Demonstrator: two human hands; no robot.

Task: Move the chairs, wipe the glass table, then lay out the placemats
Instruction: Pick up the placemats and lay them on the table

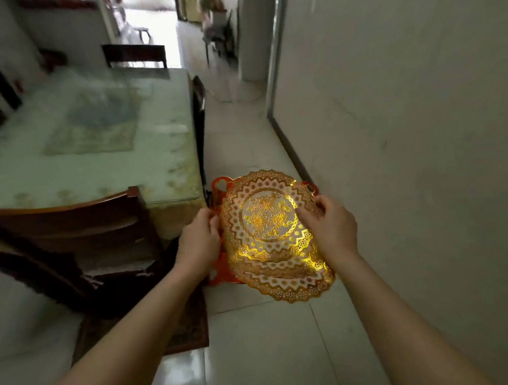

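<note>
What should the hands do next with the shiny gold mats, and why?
Probably swing the placemats left over the glass table: the left hand and right hand both grip the stack, which hangs above the floor beside the table's near corner.

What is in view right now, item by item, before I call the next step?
placemats: a stack of several, gold lace pattern on top with orange-red beneath, held over the floor off the table's near right corner
glass table: one, clear top over a pale green patterned cloth, left
chairs: four, dark wood, one at each side of the table; the left one is blurred
rug: one, dark patterned, on the floor by the near chair
floor: pale glossy tiles
wall: white, right
left hand: grips the stack's left edge
right hand: grips the stack's right edge
</note>
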